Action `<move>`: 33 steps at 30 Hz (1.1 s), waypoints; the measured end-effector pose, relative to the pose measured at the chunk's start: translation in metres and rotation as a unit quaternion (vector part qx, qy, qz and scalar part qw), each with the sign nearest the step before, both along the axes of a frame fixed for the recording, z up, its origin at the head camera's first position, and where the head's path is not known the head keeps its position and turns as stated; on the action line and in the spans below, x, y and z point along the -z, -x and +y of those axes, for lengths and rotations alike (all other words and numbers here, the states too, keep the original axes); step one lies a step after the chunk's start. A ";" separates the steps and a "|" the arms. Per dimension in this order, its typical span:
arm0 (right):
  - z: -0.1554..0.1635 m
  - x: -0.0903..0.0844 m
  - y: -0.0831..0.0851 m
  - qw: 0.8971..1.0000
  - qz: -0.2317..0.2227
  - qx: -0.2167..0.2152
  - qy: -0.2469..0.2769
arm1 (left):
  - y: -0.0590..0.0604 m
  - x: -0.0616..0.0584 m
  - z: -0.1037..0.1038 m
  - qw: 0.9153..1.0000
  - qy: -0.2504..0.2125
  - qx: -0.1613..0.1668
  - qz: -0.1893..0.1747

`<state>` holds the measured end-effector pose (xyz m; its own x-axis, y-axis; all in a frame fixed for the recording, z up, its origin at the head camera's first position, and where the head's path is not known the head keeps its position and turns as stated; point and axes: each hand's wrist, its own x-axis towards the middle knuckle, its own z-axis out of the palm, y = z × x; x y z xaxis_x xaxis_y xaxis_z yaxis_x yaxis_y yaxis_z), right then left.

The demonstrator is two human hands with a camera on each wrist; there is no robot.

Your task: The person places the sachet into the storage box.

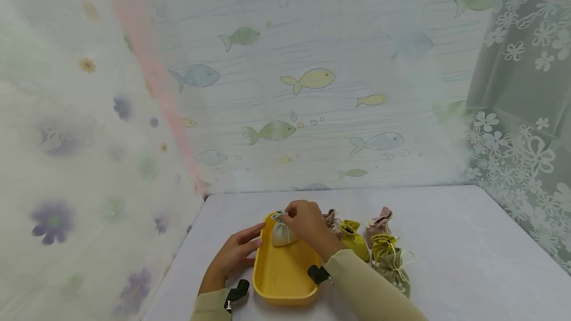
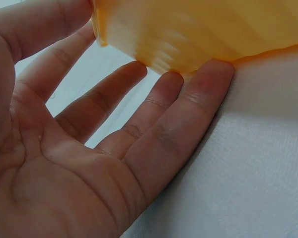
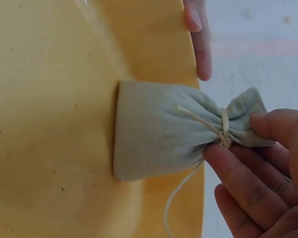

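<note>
My right hand [image 1: 308, 219] pinches the gathered neck of a pale drawstring pouch [image 3: 159, 131] between thumb and fingers. The pouch stands at the far left end inside a yellow tray [image 1: 285, 276], its base against the tray floor in the right wrist view. A thin cream cord ties its neck, one end hanging loose. Along the tray's left side, my left hand [image 1: 238, 254] rests with its fingers spread and nearly straight. In the left wrist view, the fingertips [image 2: 216, 72] touch the tray's outer wall and underside edge.
Right of the tray lie several more drawstring pouches: a yellow-green one [image 1: 354, 241], a pink one [image 1: 378, 227], a mustard one [image 1: 383, 247] and an olive one [image 1: 394, 274]. A brownish pouch [image 1: 331, 219] is partly behind my right hand. A white cloth covers the table [image 1: 468, 261].
</note>
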<state>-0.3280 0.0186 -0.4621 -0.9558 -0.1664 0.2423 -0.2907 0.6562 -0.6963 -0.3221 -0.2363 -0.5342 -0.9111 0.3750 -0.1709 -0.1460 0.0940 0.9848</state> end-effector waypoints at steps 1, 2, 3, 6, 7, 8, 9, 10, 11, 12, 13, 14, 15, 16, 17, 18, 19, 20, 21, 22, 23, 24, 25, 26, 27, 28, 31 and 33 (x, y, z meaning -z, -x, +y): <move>0.000 -0.001 0.000 1.000 -0.002 -0.001 -0.001 | 0.000 0.000 0.000 1.000 0.001 -0.001 -0.001; 0.001 -0.001 -0.001 1.000 -0.004 -0.002 -0.003 | 0.000 -0.001 0.000 1.000 0.003 -0.002 -0.001; 0.001 -0.002 -0.001 1.000 -0.005 -0.002 -0.006 | 0.000 -0.001 0.000 1.000 0.004 -0.003 0.000; 0.002 -0.004 -0.003 1.000 0.000 -0.005 -0.013 | -0.001 -0.002 0.000 1.000 0.003 -0.003 0.001; 0.003 -0.004 -0.004 1.000 0.005 -0.005 -0.015 | -0.001 -0.002 0.000 1.000 0.003 -0.003 0.001; 0.004 -0.005 -0.005 1.000 0.008 -0.001 -0.018 | -0.001 -0.001 0.000 1.000 0.002 -0.002 0.001; 0.005 -0.006 -0.006 1.000 0.014 0.003 -0.022 | -0.001 -0.001 0.001 1.000 0.000 -0.002 0.000; 0.006 -0.006 -0.007 0.999 0.019 0.006 -0.024 | -0.001 -0.001 0.001 1.000 0.000 -0.002 0.001; 0.006 -0.007 -0.008 0.999 0.026 0.010 -0.029 | 0.000 -0.001 0.001 1.000 0.000 -0.003 -0.001; 0.007 -0.008 -0.010 0.999 0.031 0.015 -0.031 | 0.000 -0.001 0.001 1.000 0.001 -0.004 -0.002; 0.008 -0.009 -0.011 0.999 0.038 0.018 -0.031 | 0.000 -0.001 0.001 1.000 0.005 -0.006 -0.003; 0.009 -0.010 -0.013 0.998 0.043 0.022 -0.030 | 0.001 -0.001 0.000 1.000 0.006 -0.007 -0.003; 0.010 -0.011 -0.014 0.998 0.049 0.025 -0.029 | 0.001 -0.001 0.000 1.000 0.008 -0.009 -0.003; 0.010 -0.012 -0.015 0.998 0.053 0.026 -0.027 | 0.001 -0.001 0.000 1.000 0.011 -0.011 -0.003; 0.011 -0.014 -0.016 0.998 0.055 0.025 -0.026 | 0.001 0.000 0.000 1.000 0.013 -0.013 -0.004; 0.012 -0.015 -0.017 0.998 0.056 0.025 -0.023 | 0.001 0.000 0.000 1.000 0.014 -0.013 -0.004; 0.012 -0.015 -0.018 0.998 0.055 0.025 -0.023 | 0.001 0.000 -0.001 1.000 0.017 -0.014 -0.003; 0.013 -0.016 -0.019 0.998 0.053 0.025 -0.025 | 0.001 0.000 -0.001 1.000 0.015 -0.013 -0.002; 0.014 -0.017 -0.020 0.998 0.051 0.025 -0.028 | 0.000 0.000 -0.001 1.000 0.015 -0.013 -0.002; 0.015 -0.017 -0.020 0.998 0.050 0.025 -0.030 | 0.000 0.000 -0.001 1.000 0.015 -0.013 -0.001; 0.016 -0.017 -0.021 0.998 0.049 0.025 -0.031 | -0.001 0.000 -0.001 1.000 0.014 -0.013 -0.001; 0.017 -0.016 -0.023 0.998 0.049 0.026 -0.031 | -0.001 0.000 -0.001 1.000 0.013 -0.012 -0.001; 0.019 -0.016 -0.024 0.998 0.051 0.026 -0.030 | -0.002 0.000 -0.001 1.000 0.012 -0.013 -0.001; 0.021 -0.015 -0.025 0.998 0.053 0.028 -0.029 | -0.002 0.000 -0.001 1.000 0.011 -0.012 -0.001; 0.023 -0.015 -0.026 0.998 0.056 0.031 -0.026 | -0.002 0.000 0.000 1.000 0.010 -0.013 -0.001; 0.026 -0.014 -0.027 0.997 0.060 0.035 -0.025 | -0.002 0.000 0.000 1.000 0.008 -0.013 -0.001; 0.032 -0.014 -0.031 0.996 0.071 0.043 -0.017 | -0.002 -0.001 0.001 1.000 0.004 -0.011 0.001; 0.036 -0.015 -0.034 0.996 0.077 0.050 -0.011 | -0.002 -0.002 0.001 1.000 0.002 -0.010 0.000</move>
<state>-0.2937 0.0549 -0.4471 -0.9199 -0.0800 0.3839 -0.3253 0.7022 -0.6333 -0.3201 -0.2353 -0.5326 -0.9184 0.3558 -0.1731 -0.1489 0.0946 0.9843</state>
